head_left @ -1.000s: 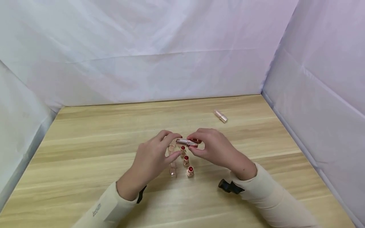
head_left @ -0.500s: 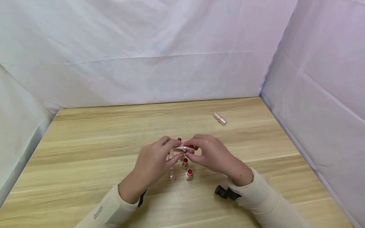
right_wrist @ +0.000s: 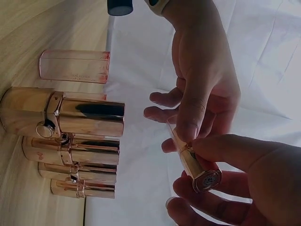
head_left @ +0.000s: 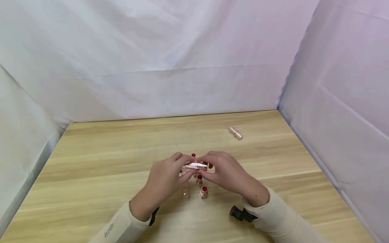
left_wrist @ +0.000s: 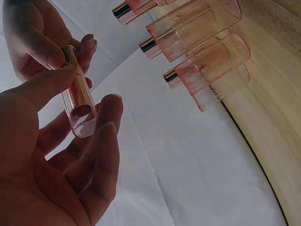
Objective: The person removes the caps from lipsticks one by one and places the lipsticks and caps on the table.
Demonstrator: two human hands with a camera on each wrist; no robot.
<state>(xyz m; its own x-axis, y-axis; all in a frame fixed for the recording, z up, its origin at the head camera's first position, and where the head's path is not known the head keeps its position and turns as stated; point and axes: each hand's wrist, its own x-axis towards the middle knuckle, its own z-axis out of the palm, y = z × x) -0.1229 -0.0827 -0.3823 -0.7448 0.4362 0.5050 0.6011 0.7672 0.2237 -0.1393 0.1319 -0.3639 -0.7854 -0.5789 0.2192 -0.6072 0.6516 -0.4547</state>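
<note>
Between my two hands, a gold lipstick with a clear cap point(head_left: 196, 165) is held level above the table. My left hand point(head_left: 166, 173) pinches it at the clear cap end with thumb and fingers. At the gold base end, my right hand point(head_left: 226, 171) pinches it with thumb and fingers. Uncapped gold lipstick tubes with red tops stand upright in a row under the hands, the front one point(head_left: 204, 192) nearest me. Clear caps point(right_wrist: 75, 66) stand in a row beside them, partly hidden by my left hand in the head view.
A capped lipstick point(head_left: 235, 133) lies on its side farther back on the right of the wooden table point(head_left: 115, 145). White cloth point(head_left: 170, 91) walls the table at the back and both sides. A black wrist camera point(head_left: 241, 214) sits under my right cuff.
My fingertips have come closer together along the held lipstick, and its clear cap end is gripped more closely. The whole scene sits lower in the head view. The lying lipstick stays put.
</note>
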